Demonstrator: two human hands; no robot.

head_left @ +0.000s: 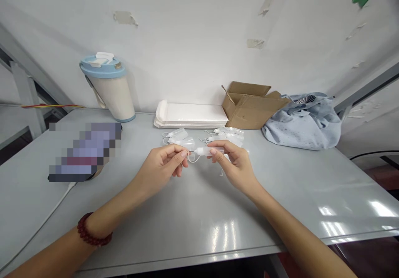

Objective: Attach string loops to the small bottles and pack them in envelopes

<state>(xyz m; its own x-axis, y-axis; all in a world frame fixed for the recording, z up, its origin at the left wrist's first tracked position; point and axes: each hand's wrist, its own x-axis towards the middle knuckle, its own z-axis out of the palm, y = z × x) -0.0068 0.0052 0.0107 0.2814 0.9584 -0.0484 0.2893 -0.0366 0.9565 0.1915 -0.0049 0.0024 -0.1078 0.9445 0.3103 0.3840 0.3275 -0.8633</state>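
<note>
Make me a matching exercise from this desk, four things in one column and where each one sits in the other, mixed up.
Things:
1. tumbler
2. cardboard box
3. bead bracelet
4. small clear bottle

Places:
A. pinched between left hand and right hand
B. around the left wrist
C. back left, by the wall
D. between the white stack and the blue cloth

Pairs: 1-C, 2-D, 3-B, 4-A
</note>
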